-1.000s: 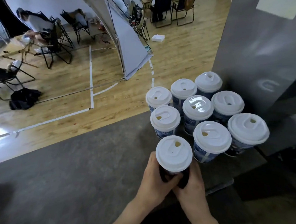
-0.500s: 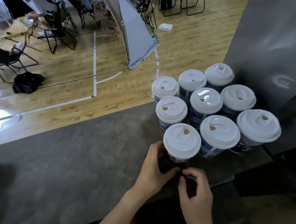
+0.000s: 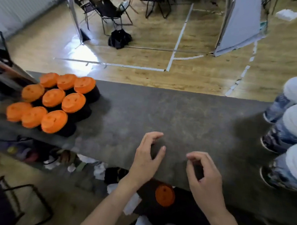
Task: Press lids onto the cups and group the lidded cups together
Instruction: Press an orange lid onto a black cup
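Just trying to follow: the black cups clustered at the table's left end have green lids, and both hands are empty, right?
Not green: the head view shows orange lids on those black cups. The left hand and right hand are indeed empty.

The white-lidded cups are cut off by the right edge; the prints on their sides are blurred.

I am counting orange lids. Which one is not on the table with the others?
The orange lid below the near edge of the table, between the forearms. The other nine stand clustered at its left end.
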A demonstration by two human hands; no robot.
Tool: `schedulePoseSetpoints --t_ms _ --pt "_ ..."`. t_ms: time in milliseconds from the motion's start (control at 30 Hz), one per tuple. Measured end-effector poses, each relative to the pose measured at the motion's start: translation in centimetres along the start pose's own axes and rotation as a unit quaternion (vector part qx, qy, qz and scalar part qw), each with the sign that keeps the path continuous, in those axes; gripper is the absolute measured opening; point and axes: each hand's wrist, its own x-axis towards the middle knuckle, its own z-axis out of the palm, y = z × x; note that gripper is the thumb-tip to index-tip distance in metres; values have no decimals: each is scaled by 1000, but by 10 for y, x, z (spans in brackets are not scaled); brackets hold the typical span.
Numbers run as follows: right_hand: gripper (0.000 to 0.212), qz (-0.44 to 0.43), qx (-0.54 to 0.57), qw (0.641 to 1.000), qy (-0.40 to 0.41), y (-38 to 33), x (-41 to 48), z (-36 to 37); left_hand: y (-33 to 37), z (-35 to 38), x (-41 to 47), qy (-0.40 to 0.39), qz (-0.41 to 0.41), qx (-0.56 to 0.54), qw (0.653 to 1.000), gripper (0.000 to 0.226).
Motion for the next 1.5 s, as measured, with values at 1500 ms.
schedulePoseSetpoints --t_ms 1500 --pt "88 -299 -366 848 -238 -179 153 327 -162 -290 -1 72 -37 432 898 83"
